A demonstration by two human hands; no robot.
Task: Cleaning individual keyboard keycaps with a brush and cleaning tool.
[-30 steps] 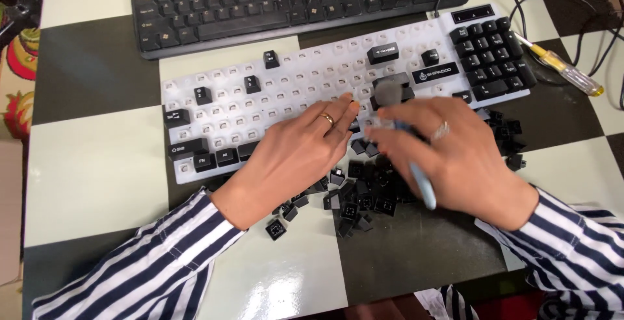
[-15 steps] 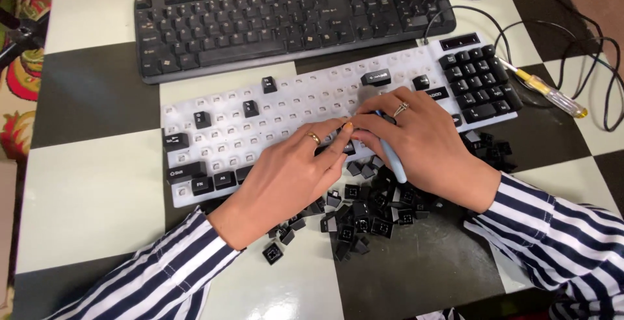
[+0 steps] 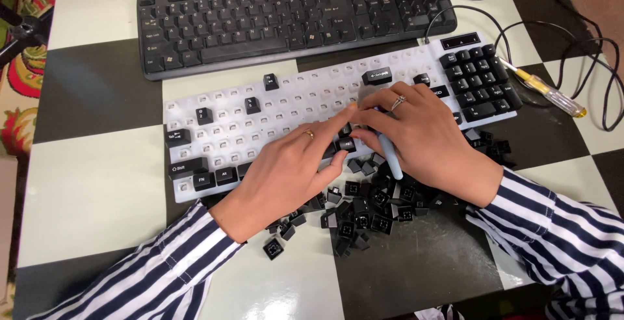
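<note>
Both hands shifted left along white keyboard (image 3: 273, 115): left hand (image 3: 292, 170) pressing keycap (image 3: 345, 143), grip flat; right hand (image 3: 422, 138) clutching brush (image 3: 389, 154).

No packages, signs or screens show in the head view. The only label-like item is a small black rectangular panel (image 3: 460, 41) with pale markings, set into the top right corner of the white keyboard (image 3: 221, 134), just above its black number keys.
</note>
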